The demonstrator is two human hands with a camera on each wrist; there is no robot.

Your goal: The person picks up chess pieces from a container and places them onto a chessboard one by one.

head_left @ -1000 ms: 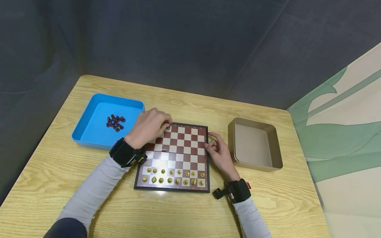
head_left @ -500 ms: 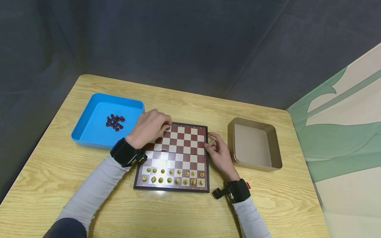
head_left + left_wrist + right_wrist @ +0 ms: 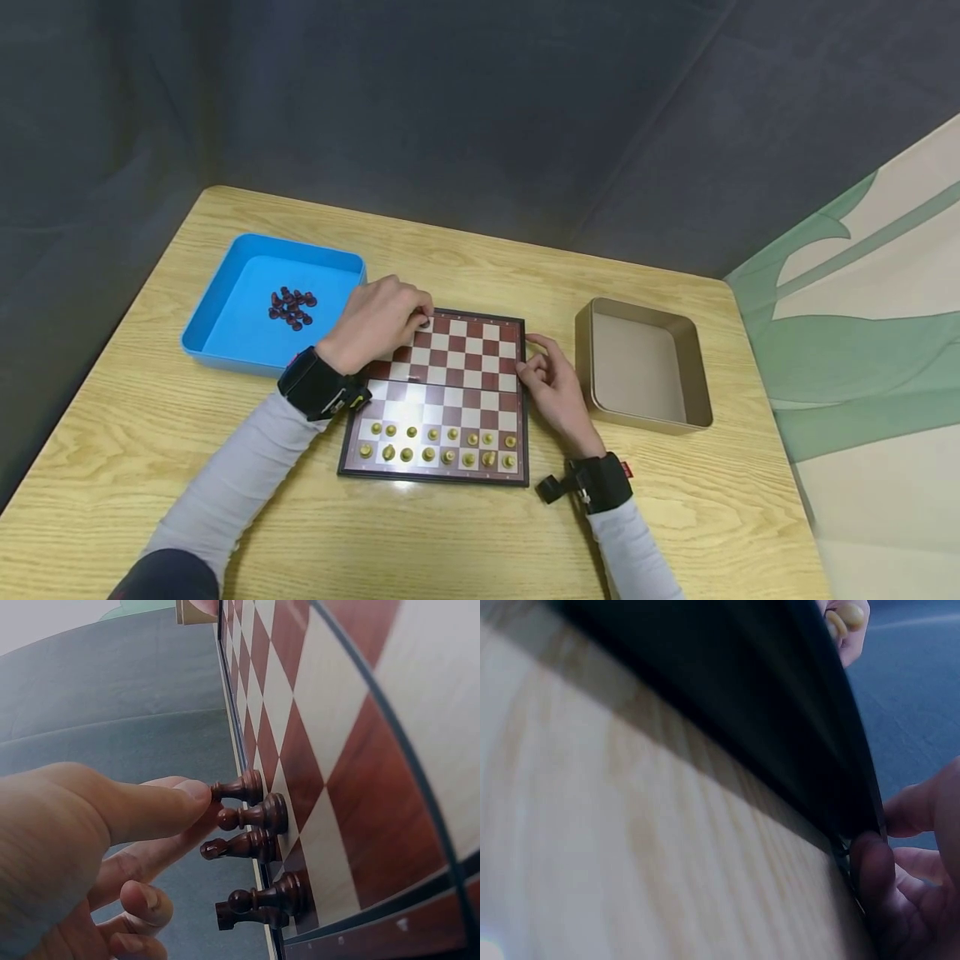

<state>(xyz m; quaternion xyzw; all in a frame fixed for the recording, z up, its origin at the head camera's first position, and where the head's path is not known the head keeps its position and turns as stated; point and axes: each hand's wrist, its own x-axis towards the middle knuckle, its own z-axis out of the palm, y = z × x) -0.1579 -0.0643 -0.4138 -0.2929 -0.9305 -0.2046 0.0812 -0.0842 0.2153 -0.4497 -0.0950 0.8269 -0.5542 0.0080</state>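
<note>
At the far left part of the chessboard [image 3: 480,358], my left hand [image 3: 378,321] pinches the top of a dark brown chess piece [image 3: 244,785] between thumb and forefinger. Its base meets the board, and its head is hidden by the fingertips. Beside it in the left wrist view stand a pawn [image 3: 259,814], a piece with a notched head [image 3: 244,847], another pawn [image 3: 276,895] and a rook [image 3: 232,916]. My right hand [image 3: 557,387] grips the board's right edge with curled fingers. Two rows of gold pieces [image 3: 447,457] stand along the near side.
Left of the board is a blue tray [image 3: 225,329] with a heap of dark pieces [image 3: 292,307]. To the right stands a gold-coloured metal box [image 3: 637,367]. A dark curtain [image 3: 480,125] hangs behind the wooden table [image 3: 420,542].
Both hands keep their places, the left on the dark piece and the right at the board's edge. Only a very slight shift of the whole view shows.
</note>
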